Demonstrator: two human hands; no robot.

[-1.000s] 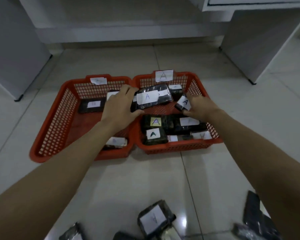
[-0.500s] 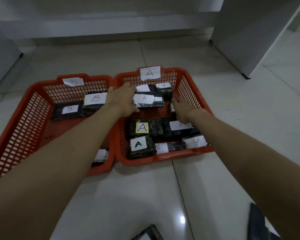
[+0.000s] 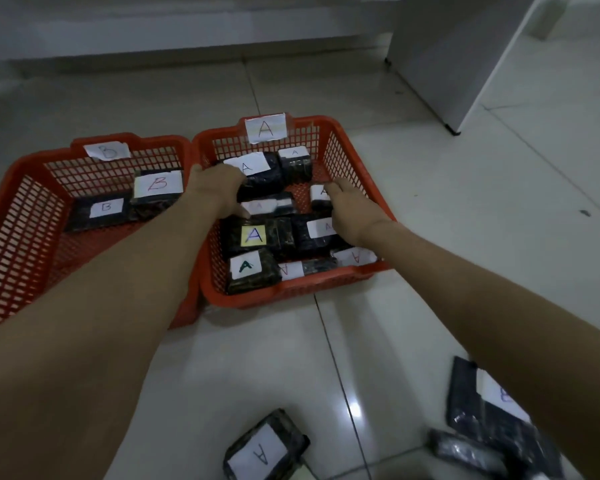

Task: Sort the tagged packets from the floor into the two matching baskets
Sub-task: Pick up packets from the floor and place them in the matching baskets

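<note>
Two red mesh baskets stand side by side on the floor: basket B point(image 3: 25, 216) on the left and basket A point(image 3: 340, 147) on the right. Basket A holds several dark packets with A tags. My left hand point(image 3: 219, 192) reaches over basket A's left wall and grips the left end of an A packet point(image 3: 274, 206) lying in the middle of the basket. My right hand point(image 3: 354, 213) lies with straight fingers on a small A packet point(image 3: 317, 199) by the right wall. Basket B holds two B packets point(image 3: 156, 188).
More packets lie on the white tiled floor near me: an A packet point(image 3: 267, 448) at the bottom centre and a pile with a B packet point(image 3: 489, 407) at the bottom right. A white cabinet point(image 3: 465, 57) stands behind the baskets to the right.
Both hands have dropped lower into basket A with their packets, which now lie among the others. The view has tilted down, bringing the floor packets back into sight.
</note>
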